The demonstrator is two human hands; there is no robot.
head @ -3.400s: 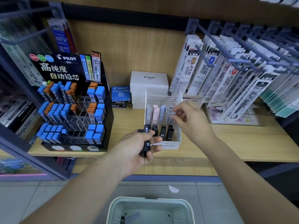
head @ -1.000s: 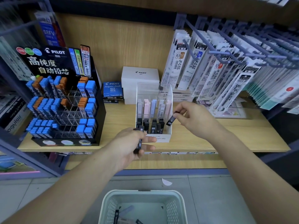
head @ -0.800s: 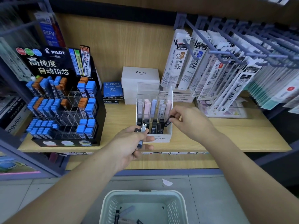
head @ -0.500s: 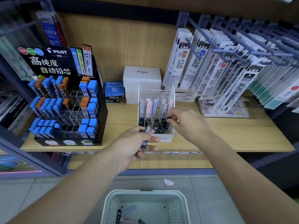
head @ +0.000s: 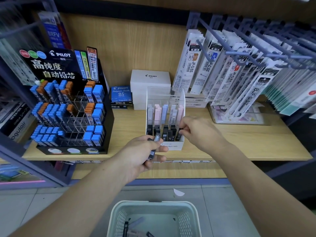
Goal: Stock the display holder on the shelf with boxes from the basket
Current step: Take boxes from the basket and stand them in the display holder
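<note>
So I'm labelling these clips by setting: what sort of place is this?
Most likely a stationery shop. A Pilot pencil-lead rack stands on the wooden shelf, packaged pen refills hang from pegs, and the right hand holds a small black box at a clear display holder.

Left: black rack (head: 56, 69) marked PILOT, loaded with blue and orange lead cases (head: 49, 113) in tiers. Just right of it: small blue box (head: 120, 94), stacked on a darker one. Behind centre: white box (head: 150, 79), PILOT logo on top. Right: refill packs (head: 193, 62) hanging in rows from grey hooks (head: 203, 48), above a clear tray (head: 239, 117). Below, on tiled floor (head: 34, 202): white paper scrap (head: 178, 192).
</note>
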